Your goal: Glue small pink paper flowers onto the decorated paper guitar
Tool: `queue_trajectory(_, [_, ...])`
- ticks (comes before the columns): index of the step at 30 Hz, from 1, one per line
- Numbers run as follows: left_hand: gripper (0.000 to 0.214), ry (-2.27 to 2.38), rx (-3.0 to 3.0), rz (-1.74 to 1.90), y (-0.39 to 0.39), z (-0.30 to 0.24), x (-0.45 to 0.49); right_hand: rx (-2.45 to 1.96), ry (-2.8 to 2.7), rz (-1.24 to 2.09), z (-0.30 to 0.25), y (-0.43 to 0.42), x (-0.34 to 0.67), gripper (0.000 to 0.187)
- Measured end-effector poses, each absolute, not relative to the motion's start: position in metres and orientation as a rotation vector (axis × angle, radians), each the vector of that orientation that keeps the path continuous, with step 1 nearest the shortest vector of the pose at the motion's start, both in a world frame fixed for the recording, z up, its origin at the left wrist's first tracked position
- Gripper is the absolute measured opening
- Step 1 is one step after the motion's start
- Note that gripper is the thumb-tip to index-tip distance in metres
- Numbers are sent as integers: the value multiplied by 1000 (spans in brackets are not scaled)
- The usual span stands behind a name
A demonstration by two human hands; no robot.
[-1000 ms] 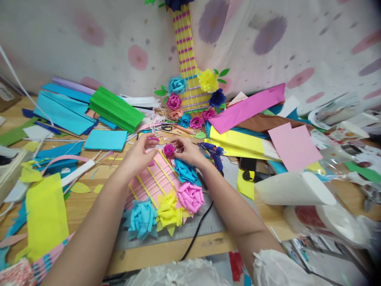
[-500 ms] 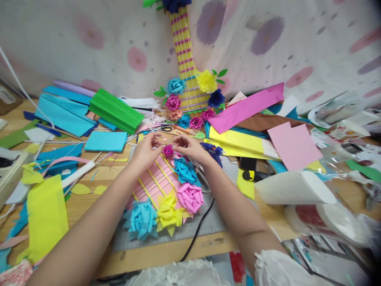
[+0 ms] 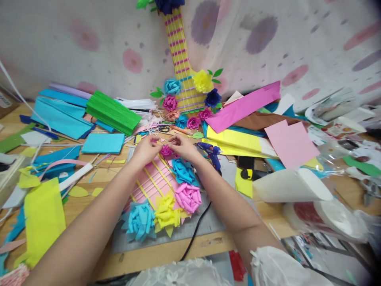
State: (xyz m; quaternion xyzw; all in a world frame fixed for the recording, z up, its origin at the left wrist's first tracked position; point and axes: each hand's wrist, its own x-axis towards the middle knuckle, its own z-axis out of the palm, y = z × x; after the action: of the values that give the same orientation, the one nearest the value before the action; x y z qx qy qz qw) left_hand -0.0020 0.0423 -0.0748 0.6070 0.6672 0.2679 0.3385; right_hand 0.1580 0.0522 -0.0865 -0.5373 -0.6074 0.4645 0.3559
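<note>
Here, left hand (image 3: pixel 147 151) and right hand (image 3: pixel 183 146) meet at the far end of the pink striped panel (image 3: pixel 154 180), fingertips pinched together on a small magenta paper rose (image 3: pixel 166 150). The fingers hide its base. Right of the panel lies a blue glue gun (image 3: pixel 212 153).

L hand (image 3: pixel 147 150) moved in toward R hand (image 3: pixel 183 146); both hands now pinch small magenta flower (image 3: pixel 165 150).

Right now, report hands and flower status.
Left hand and right hand both pinching small magenta paper flower. Flower at top of pink striped card panel. Blue glue gun close by right wrist.
</note>
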Motion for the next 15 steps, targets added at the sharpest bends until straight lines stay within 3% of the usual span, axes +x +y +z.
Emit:
queue_trajectory(9, [44,1444,1545,883,46,-81,0,-1286,-1520,1263,-79,48,157,15])
queue_trajectory(15, [38,1585,1493,889,49,-82,1,-1354,-1493,1257,-77,51,156,10])
